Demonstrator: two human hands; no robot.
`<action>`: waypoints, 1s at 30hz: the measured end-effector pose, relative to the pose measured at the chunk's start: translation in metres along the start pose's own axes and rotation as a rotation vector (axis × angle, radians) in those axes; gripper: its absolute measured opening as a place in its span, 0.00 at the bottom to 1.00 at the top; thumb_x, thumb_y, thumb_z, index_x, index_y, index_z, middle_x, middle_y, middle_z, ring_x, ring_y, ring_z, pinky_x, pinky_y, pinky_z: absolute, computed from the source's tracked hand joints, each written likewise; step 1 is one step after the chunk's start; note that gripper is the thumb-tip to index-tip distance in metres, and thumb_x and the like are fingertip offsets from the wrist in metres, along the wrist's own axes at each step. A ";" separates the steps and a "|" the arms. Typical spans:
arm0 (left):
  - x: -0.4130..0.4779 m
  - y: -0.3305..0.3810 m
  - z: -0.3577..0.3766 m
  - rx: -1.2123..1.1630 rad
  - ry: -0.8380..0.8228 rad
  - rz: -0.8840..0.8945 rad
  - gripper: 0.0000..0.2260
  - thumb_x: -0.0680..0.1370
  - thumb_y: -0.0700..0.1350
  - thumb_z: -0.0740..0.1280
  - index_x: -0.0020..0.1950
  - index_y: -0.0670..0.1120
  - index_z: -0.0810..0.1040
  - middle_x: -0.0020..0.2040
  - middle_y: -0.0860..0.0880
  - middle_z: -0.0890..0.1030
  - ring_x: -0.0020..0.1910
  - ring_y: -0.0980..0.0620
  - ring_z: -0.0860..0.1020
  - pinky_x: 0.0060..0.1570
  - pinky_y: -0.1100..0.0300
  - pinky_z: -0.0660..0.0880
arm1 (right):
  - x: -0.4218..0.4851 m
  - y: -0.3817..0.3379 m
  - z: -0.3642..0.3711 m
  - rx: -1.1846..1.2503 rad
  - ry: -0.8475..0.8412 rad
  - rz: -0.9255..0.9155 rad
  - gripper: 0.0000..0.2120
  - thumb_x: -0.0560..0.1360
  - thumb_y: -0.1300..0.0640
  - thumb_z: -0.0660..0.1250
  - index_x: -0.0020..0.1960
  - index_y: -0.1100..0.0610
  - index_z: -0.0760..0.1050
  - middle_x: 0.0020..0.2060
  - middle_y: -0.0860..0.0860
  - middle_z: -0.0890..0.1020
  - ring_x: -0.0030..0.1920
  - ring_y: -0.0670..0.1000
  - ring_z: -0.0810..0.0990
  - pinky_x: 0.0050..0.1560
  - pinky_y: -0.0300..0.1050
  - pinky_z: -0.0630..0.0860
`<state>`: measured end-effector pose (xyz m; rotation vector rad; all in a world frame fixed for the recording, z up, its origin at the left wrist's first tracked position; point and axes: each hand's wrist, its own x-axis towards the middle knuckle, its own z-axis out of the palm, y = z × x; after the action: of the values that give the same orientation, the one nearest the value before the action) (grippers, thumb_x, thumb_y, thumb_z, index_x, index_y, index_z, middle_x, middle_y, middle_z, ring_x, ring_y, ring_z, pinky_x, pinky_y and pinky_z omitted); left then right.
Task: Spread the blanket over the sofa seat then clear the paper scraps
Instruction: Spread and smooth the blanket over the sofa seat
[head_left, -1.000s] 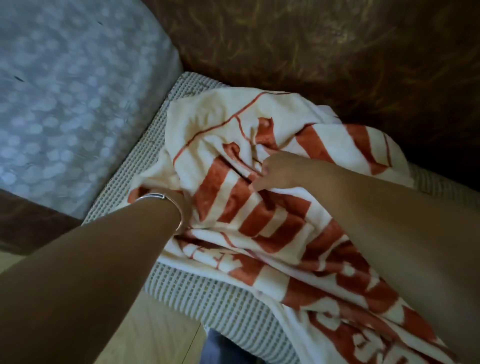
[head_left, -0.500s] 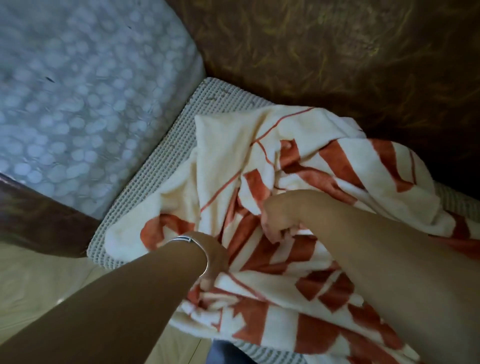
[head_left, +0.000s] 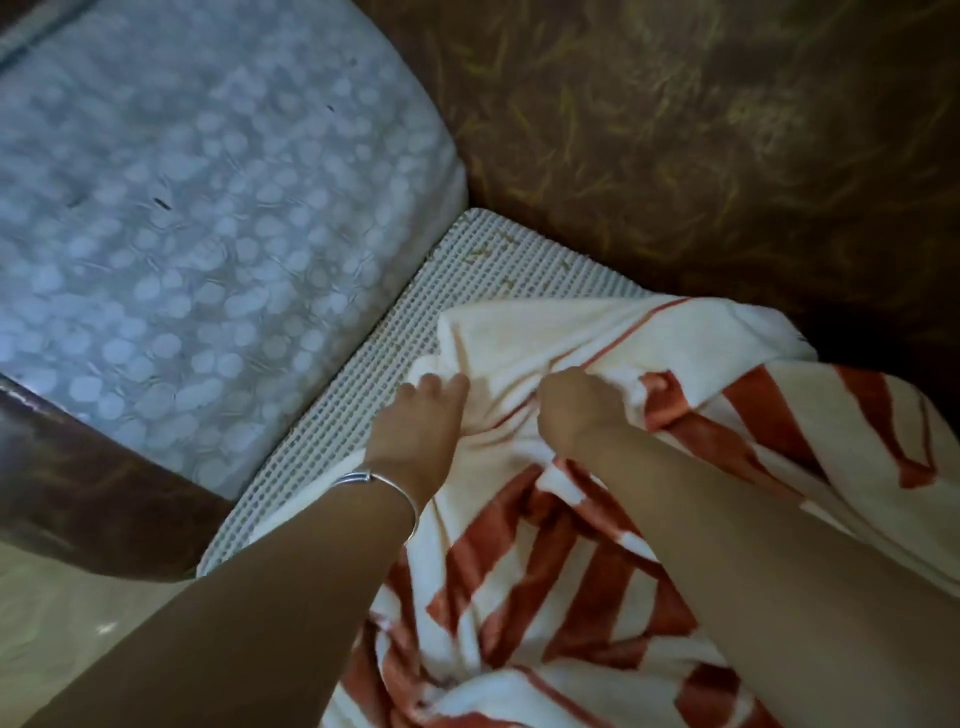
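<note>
The blanket (head_left: 519, 545) is cream with rust-red stripes and blocks. The seat (head_left: 363, 395) has a pale grey-white grid weave. The armrest cover (head_left: 208, 234) is bluish white with pale round spots. The sofa back (head_left: 675, 156) is dark brown with golden wisps. The bangle (head_left: 384, 480) is silver. The floor (head_left: 52, 623) seems pale beige.

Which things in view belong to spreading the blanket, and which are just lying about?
Job: blanket, still bunched; sofa seat, partly bare; right hand gripping the blanket; left hand at its edge.
Not the job: dotted armrest; brown backrest; bracelet; floor.
Paper scraps: none clearly seen.
</note>
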<state>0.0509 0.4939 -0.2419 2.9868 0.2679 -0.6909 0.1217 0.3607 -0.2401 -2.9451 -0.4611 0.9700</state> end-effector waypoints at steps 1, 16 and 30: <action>0.001 -0.013 -0.003 0.063 -0.040 -0.059 0.17 0.80 0.38 0.53 0.69 0.46 0.63 0.64 0.42 0.71 0.62 0.41 0.73 0.55 0.48 0.73 | 0.001 -0.010 0.002 0.030 -0.016 -0.050 0.15 0.76 0.64 0.57 0.59 0.60 0.77 0.58 0.58 0.80 0.60 0.59 0.78 0.55 0.47 0.74; 0.044 0.009 -0.014 -0.031 -0.183 0.098 0.25 0.75 0.43 0.67 0.70 0.45 0.62 0.65 0.42 0.70 0.64 0.41 0.71 0.57 0.49 0.73 | 0.023 0.016 -0.046 -0.364 -0.235 0.032 0.18 0.77 0.59 0.62 0.67 0.59 0.70 0.65 0.55 0.74 0.65 0.56 0.73 0.64 0.50 0.70; 0.053 -0.052 -0.038 -0.274 0.396 -0.214 0.22 0.71 0.44 0.58 0.65 0.42 0.67 0.64 0.41 0.69 0.64 0.40 0.68 0.60 0.47 0.65 | 0.035 -0.060 -0.041 0.287 0.037 -0.473 0.19 0.76 0.60 0.58 0.67 0.59 0.71 0.58 0.55 0.78 0.57 0.56 0.76 0.60 0.50 0.70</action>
<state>0.1049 0.5575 -0.2326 2.8229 0.6520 -0.0531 0.1558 0.4316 -0.2215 -2.4291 -0.8807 0.8352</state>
